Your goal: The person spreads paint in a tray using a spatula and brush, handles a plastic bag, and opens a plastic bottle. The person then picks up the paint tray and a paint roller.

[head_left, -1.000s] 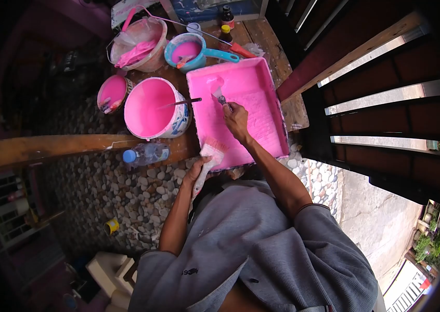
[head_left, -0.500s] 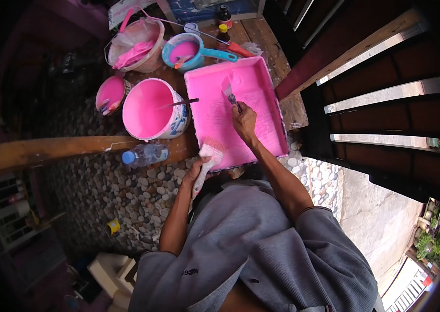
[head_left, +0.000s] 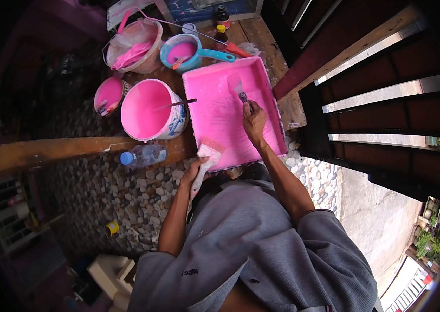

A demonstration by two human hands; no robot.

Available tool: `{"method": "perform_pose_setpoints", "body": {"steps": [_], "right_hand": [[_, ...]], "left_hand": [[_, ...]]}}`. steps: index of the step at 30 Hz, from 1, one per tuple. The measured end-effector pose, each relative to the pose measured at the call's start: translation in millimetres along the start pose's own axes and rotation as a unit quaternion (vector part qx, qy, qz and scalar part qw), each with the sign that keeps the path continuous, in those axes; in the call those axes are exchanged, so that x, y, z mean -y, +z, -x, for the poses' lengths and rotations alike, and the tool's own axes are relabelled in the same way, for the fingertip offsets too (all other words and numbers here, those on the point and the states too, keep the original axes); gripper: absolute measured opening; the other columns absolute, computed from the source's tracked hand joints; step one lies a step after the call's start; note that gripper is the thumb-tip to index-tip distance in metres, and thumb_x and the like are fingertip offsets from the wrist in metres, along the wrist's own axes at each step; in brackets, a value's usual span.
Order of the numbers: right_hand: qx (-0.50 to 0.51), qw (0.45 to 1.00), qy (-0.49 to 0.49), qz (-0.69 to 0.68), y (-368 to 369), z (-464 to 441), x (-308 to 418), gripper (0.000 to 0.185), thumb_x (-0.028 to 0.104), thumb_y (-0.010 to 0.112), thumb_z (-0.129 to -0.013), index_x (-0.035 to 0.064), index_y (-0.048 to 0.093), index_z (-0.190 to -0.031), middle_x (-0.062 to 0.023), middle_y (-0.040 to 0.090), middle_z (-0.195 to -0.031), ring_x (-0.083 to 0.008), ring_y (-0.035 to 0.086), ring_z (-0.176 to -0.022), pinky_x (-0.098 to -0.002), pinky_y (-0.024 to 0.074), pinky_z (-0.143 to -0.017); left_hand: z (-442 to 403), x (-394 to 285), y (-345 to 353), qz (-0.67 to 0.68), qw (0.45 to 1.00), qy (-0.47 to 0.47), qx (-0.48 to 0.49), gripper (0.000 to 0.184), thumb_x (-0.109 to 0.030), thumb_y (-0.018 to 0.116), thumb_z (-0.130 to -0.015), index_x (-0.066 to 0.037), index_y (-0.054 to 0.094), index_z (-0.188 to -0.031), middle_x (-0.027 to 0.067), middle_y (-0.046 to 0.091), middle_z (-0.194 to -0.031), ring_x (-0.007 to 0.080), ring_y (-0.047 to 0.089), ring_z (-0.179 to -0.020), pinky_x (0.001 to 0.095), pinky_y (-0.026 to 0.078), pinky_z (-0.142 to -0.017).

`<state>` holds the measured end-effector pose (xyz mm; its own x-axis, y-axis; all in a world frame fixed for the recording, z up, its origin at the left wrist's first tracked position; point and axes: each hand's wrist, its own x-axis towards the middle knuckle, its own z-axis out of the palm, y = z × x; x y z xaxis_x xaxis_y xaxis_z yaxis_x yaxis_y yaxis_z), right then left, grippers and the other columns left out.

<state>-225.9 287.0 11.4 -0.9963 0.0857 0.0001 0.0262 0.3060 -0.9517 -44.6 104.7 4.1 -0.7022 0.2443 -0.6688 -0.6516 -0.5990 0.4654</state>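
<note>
A paint tray [head_left: 277,117] coated with pink paint lies before me on a wooden bench. My right hand [head_left: 254,122] grips the dark handle of a putty knife [head_left: 242,93], whose pink-smeared blade is over the upper part of the tray. At the tray's lower left corner, my left hand [head_left: 194,169] is closed around a wide paintbrush [head_left: 207,164]. Its bristles are pink and point up over the tray. Left of the tray stands a white bucket [head_left: 178,120] with pink inside and a dark stick [head_left: 181,103] leaning over its rim.
A blue dipper [head_left: 194,61], a bucket with pink contents [head_left: 136,54] and a small paint can [head_left: 110,93] stand at the upper left. Two small bottles [head_left: 221,34] are at the back. A plastic bottle [head_left: 144,156] lies near the bench edge. Dark slats [head_left: 386,125] rise at right.
My right hand and the putty knife have shifted to the right and slightly toward me over the tray. My left hand keeps the paintbrush in about the same place.
</note>
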Motion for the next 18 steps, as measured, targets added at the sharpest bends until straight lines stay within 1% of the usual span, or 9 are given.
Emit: {"method": "perform_pose_setpoints", "body": {"steps": [3, 5, 6, 8, 9, 11, 12, 16, 18], "right_hand": [[-0.006, 0.996, 0.028, 0.083, -11, -1, 9, 0.027, 0.022, 0.056, -0.086, -0.0010, 0.063, -0.099, -0.0183, 0.061, -0.065, -0.0320, 0.060, -0.060, -0.0399, 0.0451, -0.059], [0.093, 0.995, 0.045, 0.003, -17, 1, 18, 0.026, 0.021, 0.054, -0.086, -0.0006, 0.064, -0.097, -0.0178, 0.061, -0.065, -0.0325, 0.060, -0.060, -0.0401, 0.0450, -0.059], [0.093, 0.995, 0.045, 0.004, -19, 1, 16, 0.026, 0.021, 0.054, -0.086, -0.0006, 0.064, -0.097, -0.0178, 0.061, -0.065, -0.0325, 0.060, -0.060, -0.0401, 0.0450, -0.059], [0.018, 1.000, 0.021, -0.002, -24, -1, 8, 0.029, 0.025, 0.057, -0.087, 0.0003, 0.065, -0.099, -0.0114, 0.058, -0.061, -0.0174, 0.056, -0.053, -0.0333, 0.0438, -0.054], [0.020, 1.000, 0.019, -0.002, -26, -4, 0, 0.029, 0.025, 0.057, -0.087, 0.0003, 0.065, -0.099, -0.0114, 0.058, -0.061, -0.0174, 0.056, -0.053, -0.0333, 0.0438, -0.054], [-0.053, 0.990, -0.018, 0.130, -31, -9, -11, 0.030, 0.026, 0.057, -0.087, -0.0003, 0.065, -0.099, -0.0112, 0.058, -0.062, -0.0171, 0.056, -0.053, -0.0339, 0.0441, -0.054], [-0.038, 0.990, -0.031, 0.136, -32, -8, -15, 0.032, 0.027, 0.056, -0.087, -0.0015, 0.064, -0.101, -0.0119, 0.060, -0.064, -0.0192, 0.056, -0.054, -0.0341, 0.0448, -0.055], [0.066, 0.997, 0.040, 0.027, -42, -10, -10, 0.034, 0.026, 0.056, -0.087, -0.0035, 0.063, -0.101, -0.0149, 0.060, -0.065, -0.0225, 0.057, -0.057, -0.0356, 0.0455, -0.059], [-0.020, 0.995, -0.037, 0.094, -49, -12, -7, 0.034, 0.026, 0.056, -0.088, -0.0032, 0.063, -0.103, -0.0122, 0.059, -0.064, -0.0192, 0.056, -0.057, -0.0332, 0.0456, -0.057]], "left_hand": [[0, -3, 5, 0.001, 1.000, -0.003, 0.001, 0.054, -0.038, 0.064, -0.079, -0.008, 0.048, -0.121, 0.0081, 0.058, -0.110, 0.0207, 0.057, -0.097, 0.0366, 0.051, -0.080], [1, -2, 5, 0.005, 1.000, -0.003, 0.000, 0.053, -0.038, 0.063, -0.080, -0.008, 0.048, -0.121, 0.0085, 0.058, -0.109, 0.0209, 0.058, -0.096, 0.0365, 0.051, -0.080], [2, -2, 6, 0.005, 1.000, -0.003, 0.001, 0.053, -0.038, 0.063, -0.080, -0.008, 0.048, -0.121, 0.0085, 0.058, -0.109, 0.0209, 0.058, -0.096, 0.0365, 0.051, -0.080], [3, -3, 7, 0.000, 1.000, 0.001, -0.001, 0.053, -0.038, 0.063, -0.080, -0.008, 0.049, -0.121, 0.0083, 0.058, -0.110, 0.0208, 0.057, -0.097, 0.0365, 0.051, -0.080], [1, -1, 3, 0.002, 1.000, 0.003, -0.001, 0.053, -0.038, 0.063, -0.080, -0.008, 0.049, -0.121, 0.0083, 0.058, -0.110, 0.0208, 0.057, -0.097, 0.0365, 0.051, -0.080], [-6, 4, -7, 0.015, 1.000, -0.013, 0.007, 0.052, -0.037, 0.064, -0.079, -0.009, 0.049, -0.120, 0.0075, 0.057, -0.109, 0.0204, 0.056, -0.099, 0.0369, 0.050, -0.081], [-10, 7, -12, 0.016, 1.000, -0.012, 0.011, 0.052, -0.037, 0.064, -0.079, -0.009, 0.049, -0.120, 0.0075, 0.057, -0.109, 0.0204, 0.056, -0.099, 0.0369, 0.050, -0.081], [-12, 11, -16, 0.004, 1.000, -0.005, 0.001, 0.055, -0.037, 0.064, -0.077, -0.010, 0.048, -0.122, 0.0066, 0.055, -0.110, 0.0196, 0.054, -0.101, 0.0373, 0.050, -0.081], [-10, 8, -12, 0.002, 1.000, 0.000, 0.000, 0.056, -0.037, 0.064, -0.077, -0.010, 0.047, -0.123, 0.0065, 0.055, -0.111, 0.0194, 0.054, -0.101, 0.0371, 0.050, -0.081]]}}
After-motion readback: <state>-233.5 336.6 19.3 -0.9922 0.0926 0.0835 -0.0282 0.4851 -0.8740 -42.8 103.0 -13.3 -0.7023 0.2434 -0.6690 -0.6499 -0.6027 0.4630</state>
